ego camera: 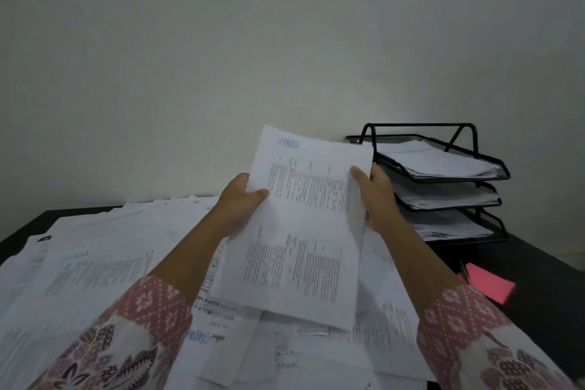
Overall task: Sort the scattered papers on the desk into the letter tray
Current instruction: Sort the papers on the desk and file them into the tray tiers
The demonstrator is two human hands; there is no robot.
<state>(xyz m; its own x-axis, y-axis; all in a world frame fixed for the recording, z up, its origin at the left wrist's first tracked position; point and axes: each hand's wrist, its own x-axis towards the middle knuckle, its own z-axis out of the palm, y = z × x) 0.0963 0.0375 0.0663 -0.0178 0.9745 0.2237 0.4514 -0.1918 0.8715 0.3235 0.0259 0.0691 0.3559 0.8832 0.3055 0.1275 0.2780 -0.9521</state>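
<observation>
A: Nearest item?
B: Two sleeves [126, 342], pink floral.
A: The rest, by size?
B: One dark desk [538, 263]. Many papers [95, 263] strewn over it. One tray [503, 174] at far right, three black tiers, paper in each. One sheet [304, 231] raised above the papers, its blue heading [288, 143] too blurred to read. The left hand [239, 203] and right hand [378, 196] each pinch a side edge. Some pink notes [489, 283], right.

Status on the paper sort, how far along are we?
Partly done. Done: all three tiers of the letter tray hold filed papers. In hand: the left hand and right hand each grip a side edge of one printed sheet, lifted above the desk. Left: most of it, as scattered papers cover the desk's left and middle.
</observation>
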